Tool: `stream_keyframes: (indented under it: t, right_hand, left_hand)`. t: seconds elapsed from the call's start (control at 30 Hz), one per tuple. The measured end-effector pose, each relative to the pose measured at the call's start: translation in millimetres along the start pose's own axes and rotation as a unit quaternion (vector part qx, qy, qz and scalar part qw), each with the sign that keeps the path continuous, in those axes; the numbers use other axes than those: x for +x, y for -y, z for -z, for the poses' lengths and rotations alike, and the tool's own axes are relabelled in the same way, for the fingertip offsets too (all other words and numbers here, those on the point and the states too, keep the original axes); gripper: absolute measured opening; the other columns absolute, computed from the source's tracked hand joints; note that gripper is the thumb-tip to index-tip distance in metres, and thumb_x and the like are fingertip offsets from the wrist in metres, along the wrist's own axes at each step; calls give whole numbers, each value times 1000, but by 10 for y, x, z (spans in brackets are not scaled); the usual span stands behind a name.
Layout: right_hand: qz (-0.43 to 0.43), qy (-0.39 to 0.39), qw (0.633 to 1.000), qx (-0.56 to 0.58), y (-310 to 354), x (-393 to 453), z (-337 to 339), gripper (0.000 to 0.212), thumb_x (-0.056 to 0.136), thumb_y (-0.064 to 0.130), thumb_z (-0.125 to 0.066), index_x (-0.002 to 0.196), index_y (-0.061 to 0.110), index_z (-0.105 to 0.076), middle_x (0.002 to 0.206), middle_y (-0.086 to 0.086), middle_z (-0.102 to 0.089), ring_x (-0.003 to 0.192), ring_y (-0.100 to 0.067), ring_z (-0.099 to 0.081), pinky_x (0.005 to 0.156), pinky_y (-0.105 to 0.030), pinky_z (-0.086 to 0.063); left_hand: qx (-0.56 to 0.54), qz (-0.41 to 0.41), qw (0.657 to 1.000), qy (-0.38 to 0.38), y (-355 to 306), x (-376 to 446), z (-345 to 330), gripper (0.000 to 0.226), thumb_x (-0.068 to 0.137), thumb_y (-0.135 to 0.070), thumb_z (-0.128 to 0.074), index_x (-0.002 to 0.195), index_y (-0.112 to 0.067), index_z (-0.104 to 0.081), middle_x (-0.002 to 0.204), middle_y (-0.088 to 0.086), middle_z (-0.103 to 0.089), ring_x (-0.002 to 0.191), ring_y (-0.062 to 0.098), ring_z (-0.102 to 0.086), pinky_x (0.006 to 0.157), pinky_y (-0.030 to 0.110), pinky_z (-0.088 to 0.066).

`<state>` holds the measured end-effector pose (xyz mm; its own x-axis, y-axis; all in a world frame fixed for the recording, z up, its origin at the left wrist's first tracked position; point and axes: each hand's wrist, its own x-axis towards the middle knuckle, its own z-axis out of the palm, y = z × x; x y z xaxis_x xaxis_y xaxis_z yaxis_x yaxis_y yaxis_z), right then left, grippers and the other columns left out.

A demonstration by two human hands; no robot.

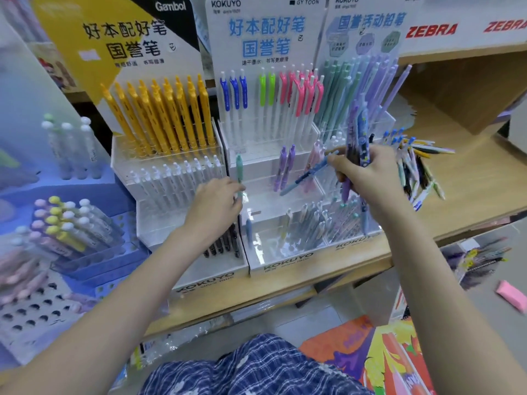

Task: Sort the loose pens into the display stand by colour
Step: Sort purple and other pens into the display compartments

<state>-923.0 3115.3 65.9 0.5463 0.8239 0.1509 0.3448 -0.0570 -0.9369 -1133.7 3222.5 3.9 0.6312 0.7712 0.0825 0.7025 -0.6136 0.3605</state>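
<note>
Loose pens (419, 169) right of display stand (281, 263).

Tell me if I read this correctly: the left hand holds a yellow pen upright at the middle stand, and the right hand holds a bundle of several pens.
Not quite. In the head view the pen in the left hand is pale green, not yellow. The rest stands: it is upright at the middle stand, and the right hand holds a bundle of pens.
</note>
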Motion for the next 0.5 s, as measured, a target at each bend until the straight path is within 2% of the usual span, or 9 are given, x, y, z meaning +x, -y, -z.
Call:
stream_keyframes:
  t: [0.17,0.2,0.3,0.43,0.5]
  right_hand:
    - [72,28,996,-50,183,222,-359,9,84,6,-62,77,3,-66,42,8,-51,40,-10,-47,51,-27,-41]
    - [84,31,994,-64,219,274,-396,11,84,7,-62,76,0,-66,43,6,-52,40,-11,-47,51,-30,-42]
    - [118,43,984,-123,263,401,-505,18,82,8,-64,77,-9,-64,55,-14,-57,52,-20,-52,58,-37,-46]
    - [90,75,979,-164,140,463,-655,12,81,8,-63,80,-3,-69,54,-11,-58,51,-18,-57,58,-33,-47]
    - [80,81,977,-180,66,464,-707,12,82,9,-63,81,-1,-70,59,-19,-62,55,-25,-63,57,-33,-47]
  left_hand:
    - [2,-10,998,59,104,-81,-27,31,93,-13,-47,121,-11,-61,127,3,-59,118,22,-53,101,39,-38]
    - [-6,-11,998,64,117,-85,-24,31,93,-13,-48,120,-11,-61,127,4,-59,116,22,-53,100,38,-39]
    - [-22,-13,997,76,154,-71,-8,31,92,-11,-47,120,-9,-61,127,5,-58,116,22,-52,99,34,-40]
    - [-47,-5,996,78,166,-28,23,32,92,-9,-47,121,-8,-60,124,7,-59,114,24,-53,97,34,-40]
    - [-54,-5,996,76,180,-21,16,31,92,-10,-47,120,-9,-61,123,7,-59,114,23,-53,97,33,-40]
